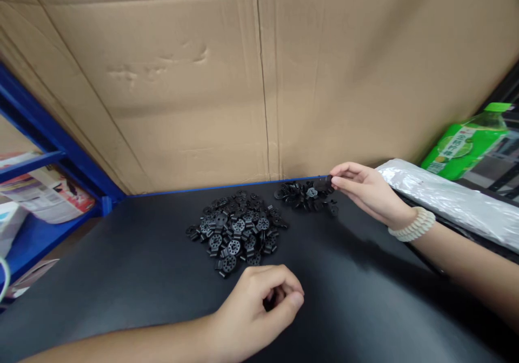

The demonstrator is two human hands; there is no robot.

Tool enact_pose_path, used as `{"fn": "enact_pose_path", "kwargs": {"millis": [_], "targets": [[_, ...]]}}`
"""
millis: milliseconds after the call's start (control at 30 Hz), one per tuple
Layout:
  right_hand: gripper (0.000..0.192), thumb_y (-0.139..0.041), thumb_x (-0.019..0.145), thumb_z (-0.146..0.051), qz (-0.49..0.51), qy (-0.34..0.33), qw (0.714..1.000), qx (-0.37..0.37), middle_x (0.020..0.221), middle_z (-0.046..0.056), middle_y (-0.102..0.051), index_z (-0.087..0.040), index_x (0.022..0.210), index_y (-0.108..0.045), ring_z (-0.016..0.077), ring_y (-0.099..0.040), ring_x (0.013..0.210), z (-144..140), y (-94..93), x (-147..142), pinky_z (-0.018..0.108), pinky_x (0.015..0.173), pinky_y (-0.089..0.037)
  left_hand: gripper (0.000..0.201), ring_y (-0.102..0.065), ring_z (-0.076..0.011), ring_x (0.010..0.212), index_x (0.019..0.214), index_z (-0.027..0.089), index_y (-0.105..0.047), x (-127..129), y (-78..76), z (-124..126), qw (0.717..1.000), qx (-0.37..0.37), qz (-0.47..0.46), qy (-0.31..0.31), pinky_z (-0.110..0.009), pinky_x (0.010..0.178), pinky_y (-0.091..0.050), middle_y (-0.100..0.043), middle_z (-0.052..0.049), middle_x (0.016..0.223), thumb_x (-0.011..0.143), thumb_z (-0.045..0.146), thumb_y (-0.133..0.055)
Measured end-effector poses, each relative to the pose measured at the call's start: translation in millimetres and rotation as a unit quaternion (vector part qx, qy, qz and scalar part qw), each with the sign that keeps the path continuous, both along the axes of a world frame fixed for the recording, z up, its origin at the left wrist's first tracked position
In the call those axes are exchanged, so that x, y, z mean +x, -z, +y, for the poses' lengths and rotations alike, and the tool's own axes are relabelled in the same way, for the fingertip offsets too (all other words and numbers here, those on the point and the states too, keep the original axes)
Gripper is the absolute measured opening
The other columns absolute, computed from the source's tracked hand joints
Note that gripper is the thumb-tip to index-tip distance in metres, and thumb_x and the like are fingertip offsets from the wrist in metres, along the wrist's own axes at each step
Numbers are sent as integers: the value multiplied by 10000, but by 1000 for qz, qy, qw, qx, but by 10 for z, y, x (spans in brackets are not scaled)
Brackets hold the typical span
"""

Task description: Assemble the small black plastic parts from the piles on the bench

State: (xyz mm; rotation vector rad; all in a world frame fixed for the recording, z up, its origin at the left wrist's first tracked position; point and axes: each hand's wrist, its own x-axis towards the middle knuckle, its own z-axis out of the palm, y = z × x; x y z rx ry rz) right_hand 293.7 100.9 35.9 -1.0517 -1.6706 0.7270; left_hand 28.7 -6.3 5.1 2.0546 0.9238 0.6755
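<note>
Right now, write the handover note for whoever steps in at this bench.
Left hand: curled near the front of the black table, a dark piece partly hidden inside its grip.
Right hand: fingertips pinch one black part at the edge of the small pile by the cardboard wall.
Large pile of black perforated discs sits mid-table, apart from the small one.
Done: some parts lie in the small pile. Left: most remain in the large pile.
Green bottle and foil bag on the right.

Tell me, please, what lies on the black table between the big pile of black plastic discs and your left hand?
In the head view, only bare black table lies between the big pile and the left hand, a short stretch.
</note>
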Motion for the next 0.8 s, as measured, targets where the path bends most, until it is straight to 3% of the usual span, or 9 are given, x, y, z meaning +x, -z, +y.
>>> {"fn": "enact_pose_path", "kwargs": {"millis": [100,233,367,500,633,733,800], "targets": [[260,-737,761,-348,157,-74,977,-124,880,20,-620,-220,941,-600,150,-612,795,-223,-68,-185,324,790,-528,133,-589,-137,660,977,149,-594,2,11,12,998,-30,-59,-16,-229,620,-467,-664,-41,759,872,171,-515],[189,-746,779,-272,253,-198,915,-243,793,-15,-594,-194,871,-600,109,-583,732,-521,-18,-461,271,739,-501,274,-605,-112,685,1158,197,-489,-4,37,18,980,-63,-176,-69,-249,675,-522,-648,-71,1011,890,143,-511],[194,-748,789,-270,277,-281,864,-314,798,-8,-601,-167,855,-597,104,-588,706,-671,171,-650,259,694,-479,185,-629,-105,671,1043,206,-562,-23,51,1,967,-45,-231,-94,-225,654,-533,-653,-33,929,886,108,-550],[219,-770,768,-283,270,-272,853,-354,766,-11,-605,-157,836,-604,97,-579,680,-740,286,-731,234,658,-453,128,-657,-133,746,856,187,-647,-60,27,-18,973,49,-206,-92,-222,693,-533,-674,-20,831,845,63,-615],[219,-731,804,-316,253,-261,847,-388,776,27,-631,-121,880,-665,111,-585,687,-810,292,-757,234,639,-453,153,-647,-132,726,885,175,-706,-78,-5,-8,975,130,-159,-83,-216,686,-506,-689,-32,794,827,49,-641],[347,-628,867,-434,252,-289,831,-403,781,71,-648,-92,876,-686,140,-613,695,-852,285,-781,264,646,-468,152,-612,-123,648,914,167,-715,-67,3,8,975,154,-136,-84,-211,623,-484,-656,-23,719,820,68,-650],[364,-650,844,-451,222,-303,841,-390,785,77,-653,-89,864,-690,144,-619,699,-869,288,-801,257,636,-473,148,-575,-113,604,924,173,-699,-56,22,17,975,154,-130,-92,-207,592,-466,-614,2,669,812,85,-659]]}}
